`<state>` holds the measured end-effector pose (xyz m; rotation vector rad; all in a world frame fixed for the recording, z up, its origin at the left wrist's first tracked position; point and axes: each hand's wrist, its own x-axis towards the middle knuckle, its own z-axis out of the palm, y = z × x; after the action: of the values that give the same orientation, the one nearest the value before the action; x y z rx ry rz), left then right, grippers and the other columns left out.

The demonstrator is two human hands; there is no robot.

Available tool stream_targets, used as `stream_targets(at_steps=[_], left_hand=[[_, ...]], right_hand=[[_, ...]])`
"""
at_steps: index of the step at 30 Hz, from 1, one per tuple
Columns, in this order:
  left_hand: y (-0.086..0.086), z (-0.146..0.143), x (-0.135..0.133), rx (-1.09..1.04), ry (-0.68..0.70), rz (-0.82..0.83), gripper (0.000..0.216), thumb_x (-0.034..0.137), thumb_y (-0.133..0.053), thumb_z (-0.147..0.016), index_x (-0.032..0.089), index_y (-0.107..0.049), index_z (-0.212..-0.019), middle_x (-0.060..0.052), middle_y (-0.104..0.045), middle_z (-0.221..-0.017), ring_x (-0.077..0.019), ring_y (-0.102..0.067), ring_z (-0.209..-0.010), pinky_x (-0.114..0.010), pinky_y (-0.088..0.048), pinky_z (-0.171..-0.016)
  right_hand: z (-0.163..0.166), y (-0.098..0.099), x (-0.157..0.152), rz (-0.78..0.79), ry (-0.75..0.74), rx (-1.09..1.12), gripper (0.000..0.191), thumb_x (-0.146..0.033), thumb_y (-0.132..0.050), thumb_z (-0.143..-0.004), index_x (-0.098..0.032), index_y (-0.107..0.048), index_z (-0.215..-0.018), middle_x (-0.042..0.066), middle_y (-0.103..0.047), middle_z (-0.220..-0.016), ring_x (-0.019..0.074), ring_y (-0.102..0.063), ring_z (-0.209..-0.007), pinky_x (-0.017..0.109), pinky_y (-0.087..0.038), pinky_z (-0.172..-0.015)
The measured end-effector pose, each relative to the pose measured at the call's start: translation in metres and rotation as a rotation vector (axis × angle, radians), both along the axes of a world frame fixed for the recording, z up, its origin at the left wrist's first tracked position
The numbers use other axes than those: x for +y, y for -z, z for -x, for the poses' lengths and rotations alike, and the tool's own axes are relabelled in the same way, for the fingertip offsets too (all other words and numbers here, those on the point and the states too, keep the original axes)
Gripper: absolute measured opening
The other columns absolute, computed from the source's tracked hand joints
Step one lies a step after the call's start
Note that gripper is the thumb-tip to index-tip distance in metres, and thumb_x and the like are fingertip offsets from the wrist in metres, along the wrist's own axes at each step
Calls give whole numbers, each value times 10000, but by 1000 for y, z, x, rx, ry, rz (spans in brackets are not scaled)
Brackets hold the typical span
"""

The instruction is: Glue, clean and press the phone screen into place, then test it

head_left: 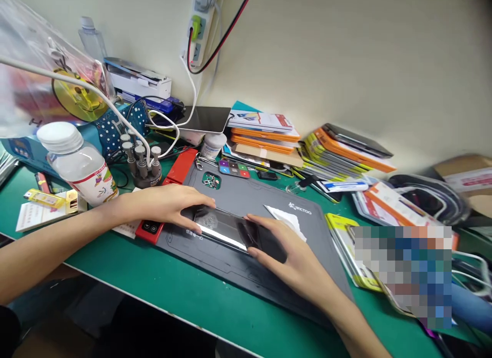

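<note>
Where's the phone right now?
Near the middle of the head view, over the grey mat, the phone is between the left hand and right hand.

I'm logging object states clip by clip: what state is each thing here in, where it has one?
Glossy dark device: gripped at opposite ends by left hand and right hand; power state unclear
Large bottle: standing, white cap on
Small white bottle: standing, lidded
Clear bottle: capped
Power strip: plugs inserted
Grey-topped tools: standing in holder
White paper: creased, lying on grey mat

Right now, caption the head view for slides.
Left hand and right hand hold a glossy phone over a gray mat.
</note>
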<state>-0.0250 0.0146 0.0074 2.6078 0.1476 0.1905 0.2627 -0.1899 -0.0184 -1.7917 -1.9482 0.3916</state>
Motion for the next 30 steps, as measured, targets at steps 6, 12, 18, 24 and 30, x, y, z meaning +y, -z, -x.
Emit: stream_targets(at_steps=[6, 12, 18, 24, 30], left_hand=[[-4, -1, -3, 27, -53, 25, 810, 467, -825, -903, 208, -465, -1581, -149, -579, -1538, -282, -560, -1426, -377, -466, -1151], [-6, -3, -7, 58, -44, 4, 812, 447, -809, -916, 210, -436, -1596, -150, -573, -1530, -293, -551, -1418, -389, -455, -1148], [-6, -3, -7, 62, -36, -29, 828, 453, -796, -931, 196, -403, -1612, -154, -558, -1539, -290, -539, -1428, -373, -434, -1166], [-6, -2, -7, 77, -35, -44, 835, 457, -795, -931, 195, -400, -1619, -154, -554, -1541, -294, -532, -1434, -372, -426, -1174], [-10, -2, -8, 120, -38, -26, 841, 487, -771, -944, 225, -371, -1637, -150, -534, -1555, -301, -520, -1437, -370, -417, -1168]], right_hand=[[0, 2, -2, -18, -18, -67, 543, -543, -643, -1000, -316, -545, -1484, 103, -673, -1478, 331, -660, -1335, 553, -557, -1109], [0, 3, -3, -20, -12, -73, 556, -563, -643, -1000, -326, -535, -1490, 94, -672, -1483, 333, -663, -1336, 555, -571, -1095], [-1, 0, -3, 6, -13, -56, 580, -574, -660, -992, -319, -535, -1498, 107, -657, -1502, 343, -646, -1360, 577, -548, -1124], [-4, 1, -3, 5, -15, -46, 585, -578, -663, -990, -322, -541, -1501, 101, -664, -1492, 329, -650, -1355, 544, -554, -1129], [-4, 0, -3, 12, -20, -51, 617, -607, -672, -973, -316, -549, -1504, 99, -664, -1496, 334, -657, -1347, 549, -567, -1110]])
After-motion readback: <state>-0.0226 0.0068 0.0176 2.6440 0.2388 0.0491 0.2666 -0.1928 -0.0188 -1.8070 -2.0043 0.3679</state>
